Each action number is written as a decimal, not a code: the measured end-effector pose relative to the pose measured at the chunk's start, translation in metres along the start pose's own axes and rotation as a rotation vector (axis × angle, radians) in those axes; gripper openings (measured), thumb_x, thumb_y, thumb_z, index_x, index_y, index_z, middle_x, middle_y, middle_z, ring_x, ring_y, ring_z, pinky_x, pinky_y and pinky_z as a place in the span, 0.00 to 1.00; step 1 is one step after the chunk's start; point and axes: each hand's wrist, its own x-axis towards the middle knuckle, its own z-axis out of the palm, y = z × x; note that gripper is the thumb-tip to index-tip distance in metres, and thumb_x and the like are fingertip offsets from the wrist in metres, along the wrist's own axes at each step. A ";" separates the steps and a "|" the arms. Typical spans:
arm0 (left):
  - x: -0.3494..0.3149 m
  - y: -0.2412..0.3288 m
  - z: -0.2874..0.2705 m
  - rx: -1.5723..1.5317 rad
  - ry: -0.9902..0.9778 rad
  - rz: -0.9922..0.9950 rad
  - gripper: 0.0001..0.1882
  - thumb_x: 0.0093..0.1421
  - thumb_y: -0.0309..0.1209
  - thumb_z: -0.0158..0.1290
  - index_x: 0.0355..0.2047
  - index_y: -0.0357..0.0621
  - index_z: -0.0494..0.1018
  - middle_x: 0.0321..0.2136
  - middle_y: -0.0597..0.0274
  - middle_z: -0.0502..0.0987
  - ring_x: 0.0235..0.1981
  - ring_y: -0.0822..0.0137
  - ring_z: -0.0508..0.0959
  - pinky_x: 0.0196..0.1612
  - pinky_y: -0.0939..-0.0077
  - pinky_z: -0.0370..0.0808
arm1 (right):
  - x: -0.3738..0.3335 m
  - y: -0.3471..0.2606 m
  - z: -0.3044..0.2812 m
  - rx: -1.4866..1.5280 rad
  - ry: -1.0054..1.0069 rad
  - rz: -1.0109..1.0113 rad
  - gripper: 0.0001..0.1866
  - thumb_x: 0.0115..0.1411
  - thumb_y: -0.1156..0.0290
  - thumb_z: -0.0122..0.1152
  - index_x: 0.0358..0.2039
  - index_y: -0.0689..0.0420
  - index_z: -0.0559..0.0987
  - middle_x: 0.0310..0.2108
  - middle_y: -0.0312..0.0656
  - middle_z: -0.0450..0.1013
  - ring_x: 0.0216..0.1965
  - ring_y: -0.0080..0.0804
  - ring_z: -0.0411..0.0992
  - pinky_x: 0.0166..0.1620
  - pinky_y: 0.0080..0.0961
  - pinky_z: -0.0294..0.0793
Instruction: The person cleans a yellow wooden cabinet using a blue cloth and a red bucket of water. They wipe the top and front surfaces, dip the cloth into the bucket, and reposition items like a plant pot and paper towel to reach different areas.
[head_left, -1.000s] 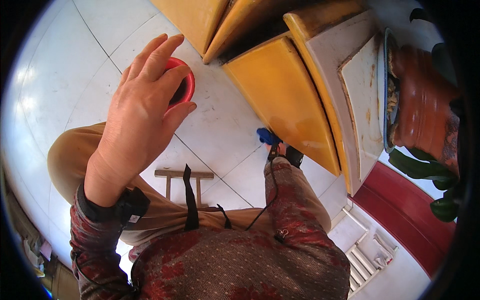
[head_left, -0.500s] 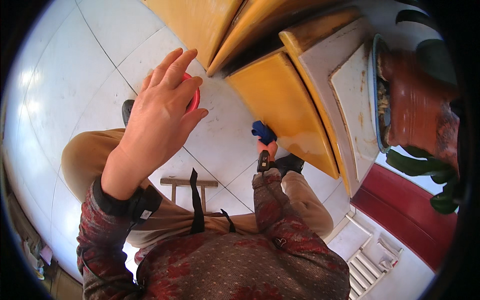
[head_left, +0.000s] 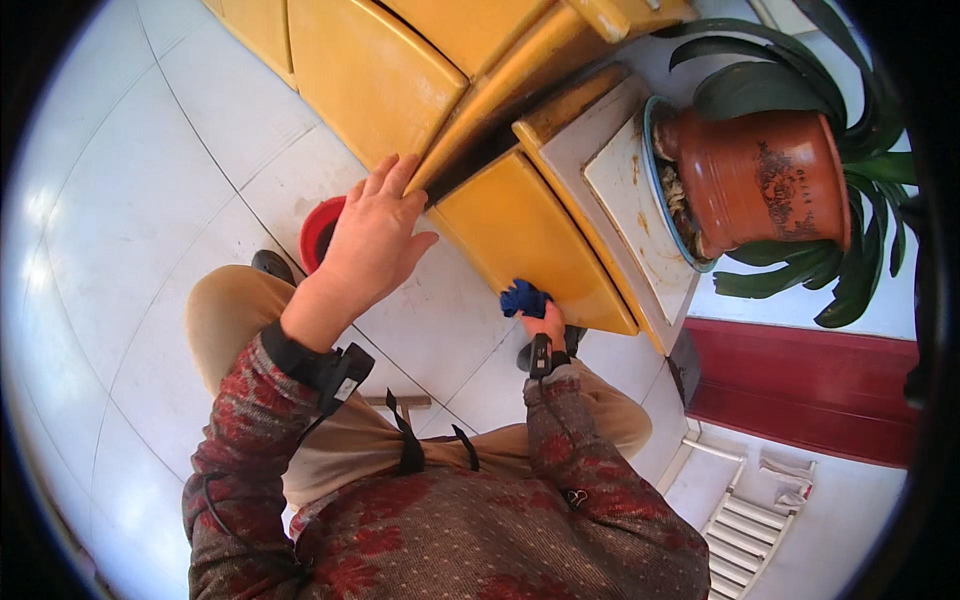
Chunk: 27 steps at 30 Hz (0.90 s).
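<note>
My left hand is raised with its fingers stretched out, holding nothing. Its fingertips appear at the corner of the yellow cabinet; whether they touch it I cannot tell. Behind that hand, partly hidden, a red bucket stands on the floor. Low down on the right, my right hand grips a bunched dark blue cloth. The cloth lies against the lower edge of a glossy yellow cabinet panel.
A brown plant pot with broad green leaves stands in a blue-rimmed dish beside the panel. A small wooden stool shows between my legs. At lower right are a white slatted rack and a dark red band.
The view has shifted, showing more of the plant pot and cabinets. My left hand has moved toward the cabinet corner, uncovering more of the red bucket. The cloth stays at the panel's lower edge.
</note>
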 end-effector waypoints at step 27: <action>-0.016 -0.001 0.039 -0.937 -0.461 -0.468 0.28 0.65 0.44 0.54 0.54 0.30 0.68 0.44 0.49 0.78 0.44 0.63 0.79 0.41 0.70 0.78 | -0.171 -0.015 0.218 -1.445 -0.331 -1.587 0.27 0.51 0.83 0.55 0.55 0.55 0.74 0.56 0.53 0.68 0.53 0.54 0.68 0.57 0.40 0.68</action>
